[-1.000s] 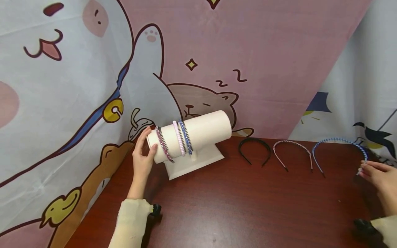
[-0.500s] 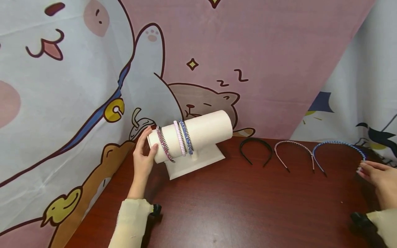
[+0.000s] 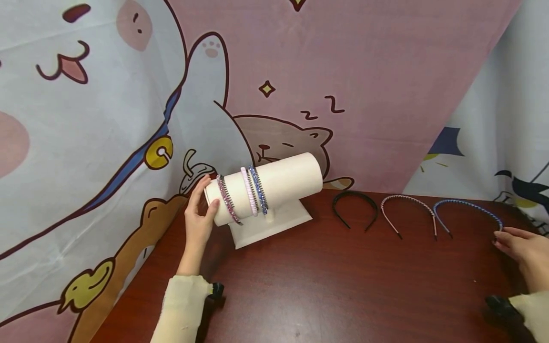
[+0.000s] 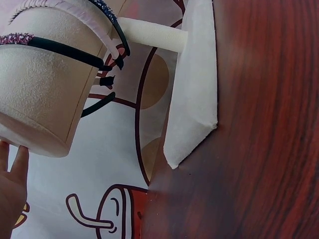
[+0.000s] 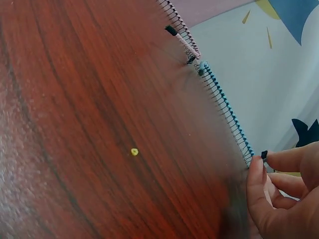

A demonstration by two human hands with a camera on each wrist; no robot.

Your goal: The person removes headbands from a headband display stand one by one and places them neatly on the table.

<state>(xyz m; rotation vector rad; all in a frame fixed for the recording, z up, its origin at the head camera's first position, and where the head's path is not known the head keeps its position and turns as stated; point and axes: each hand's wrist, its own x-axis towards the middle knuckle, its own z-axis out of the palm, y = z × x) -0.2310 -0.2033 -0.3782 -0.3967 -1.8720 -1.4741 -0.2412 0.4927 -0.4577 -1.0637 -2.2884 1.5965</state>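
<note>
A cream cylindrical headband stand (image 3: 293, 176) stands on the table at centre left. Around its roller sit a pink glitter headband (image 3: 227, 200), a pale pink headband (image 3: 247, 190) and a blue glitter headband (image 3: 258, 190). My left hand (image 3: 199, 221) grips the roller's left end, thumb at the front; in the left wrist view fingertips touch the end face. At the far right, my right hand (image 3: 521, 247) pinches one end of a blue wrapped headband (image 3: 469, 203). Its dark tip shows between thumb and finger in the right wrist view, with the toothed band (image 5: 228, 109) stretching away.
Left of the blue headband, a pink wrapped headband (image 3: 407, 196) and a black headband (image 3: 355, 193) lie in a row. A patterned cloth backdrop (image 3: 364, 62) rises behind the table (image 3: 343, 286). A tiny yellow ring (image 5: 134, 152) lies on the wood.
My right hand has lowered slightly with the blue headband, whose arch now sits flatter and nearer the pink wrapped one. My left hand keeps its grip on the stand. The view has shifted slightly.
</note>
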